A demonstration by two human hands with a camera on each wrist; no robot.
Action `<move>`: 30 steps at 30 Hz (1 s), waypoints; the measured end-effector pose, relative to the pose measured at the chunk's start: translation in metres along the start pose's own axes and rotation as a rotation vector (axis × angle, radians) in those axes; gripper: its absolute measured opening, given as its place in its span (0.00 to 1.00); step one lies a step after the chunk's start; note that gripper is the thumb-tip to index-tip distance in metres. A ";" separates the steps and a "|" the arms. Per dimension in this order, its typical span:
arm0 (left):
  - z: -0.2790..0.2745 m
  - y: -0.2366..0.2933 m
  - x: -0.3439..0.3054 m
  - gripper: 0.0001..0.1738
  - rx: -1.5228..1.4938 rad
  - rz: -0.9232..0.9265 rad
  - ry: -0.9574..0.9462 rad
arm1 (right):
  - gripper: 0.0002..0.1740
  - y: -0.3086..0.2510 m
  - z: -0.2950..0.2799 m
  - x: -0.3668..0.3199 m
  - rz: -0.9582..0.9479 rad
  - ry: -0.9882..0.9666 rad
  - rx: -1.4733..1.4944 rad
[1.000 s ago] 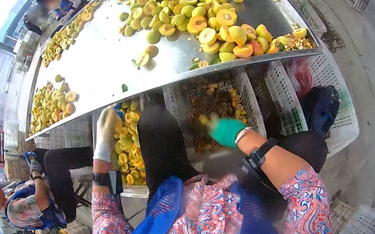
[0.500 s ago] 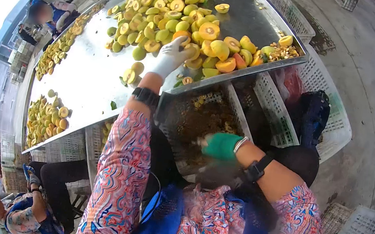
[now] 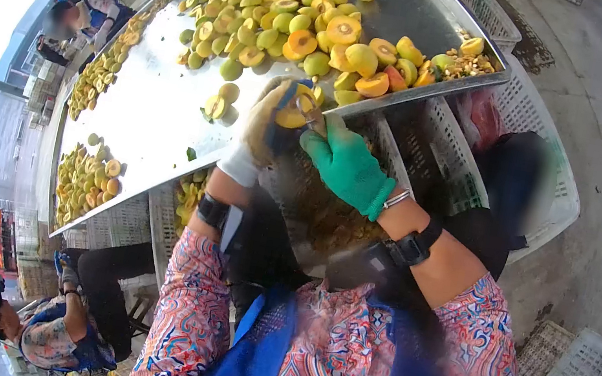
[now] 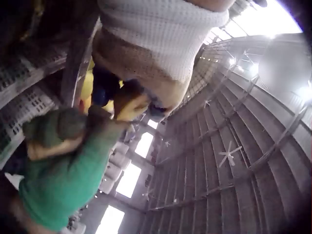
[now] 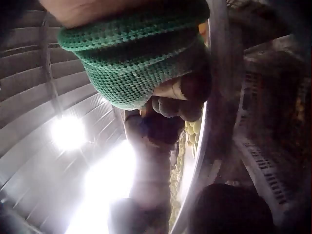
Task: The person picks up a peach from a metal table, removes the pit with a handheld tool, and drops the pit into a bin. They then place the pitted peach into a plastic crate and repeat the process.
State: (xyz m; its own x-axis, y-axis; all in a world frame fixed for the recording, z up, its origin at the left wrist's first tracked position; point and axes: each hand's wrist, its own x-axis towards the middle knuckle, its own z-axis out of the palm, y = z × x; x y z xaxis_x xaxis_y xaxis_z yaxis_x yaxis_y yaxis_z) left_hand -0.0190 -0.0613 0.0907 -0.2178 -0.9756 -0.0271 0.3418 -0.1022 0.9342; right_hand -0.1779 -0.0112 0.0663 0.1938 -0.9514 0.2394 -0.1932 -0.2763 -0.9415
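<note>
In the head view my left hand (image 3: 260, 129), in a white glove with a blue palm, grips a yellow peach half (image 3: 294, 111) over the table's near edge. My right hand (image 3: 352, 166), gloved in green, holds a small tool right at the fruit's cut face. The tool's pale handle (image 4: 53, 149) shows under the curled fingers in the left wrist view, and its working end is mostly hidden. Seen from the right wrist, the handle (image 5: 170, 89) runs through the green glove (image 5: 131, 68). Both hands meet at the fruit.
A metal table (image 3: 142, 137) bears a large pile of peach halves (image 3: 265, 19), with loose pits (image 3: 477, 66) at its corner. Below the hands stands a crate (image 3: 392, 143) with dark scraps. Another crate (image 3: 161, 224) holds fruit at left. Other people (image 3: 55, 326) sit along the table.
My left hand reached from the crate at left up to the pile, then came back with a peach half. My right hand rose from over the scrap crate to meet it.
</note>
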 end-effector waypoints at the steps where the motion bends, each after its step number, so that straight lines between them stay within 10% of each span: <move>1: -0.002 -0.004 -0.007 0.20 -0.057 0.000 0.011 | 0.19 0.004 0.006 -0.001 -0.050 0.002 -0.064; 6: 0.015 -0.011 -0.031 0.27 -0.464 -0.037 0.066 | 0.17 0.001 0.017 -0.013 -0.108 -0.055 -0.361; 18: 0.032 -0.033 -0.053 0.29 0.052 0.324 0.336 | 0.16 0.009 0.039 -0.030 -0.040 -0.040 0.011; 22: 0.039 -0.017 -0.059 0.27 -0.595 0.157 0.113 | 0.14 0.004 0.024 -0.032 0.031 -0.152 -0.119; 30: 0.019 -0.037 -0.058 0.20 0.048 0.220 0.407 | 0.14 -0.005 0.039 -0.040 -0.018 -0.013 0.062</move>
State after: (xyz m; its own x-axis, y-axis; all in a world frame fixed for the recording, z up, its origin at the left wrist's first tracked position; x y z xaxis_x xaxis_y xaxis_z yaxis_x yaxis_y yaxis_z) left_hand -0.0363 0.0023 0.0640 0.2349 -0.9709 0.0455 0.2952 0.1159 0.9484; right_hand -0.1476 0.0336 0.0525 0.2095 -0.9444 0.2534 -0.1301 -0.2838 -0.9500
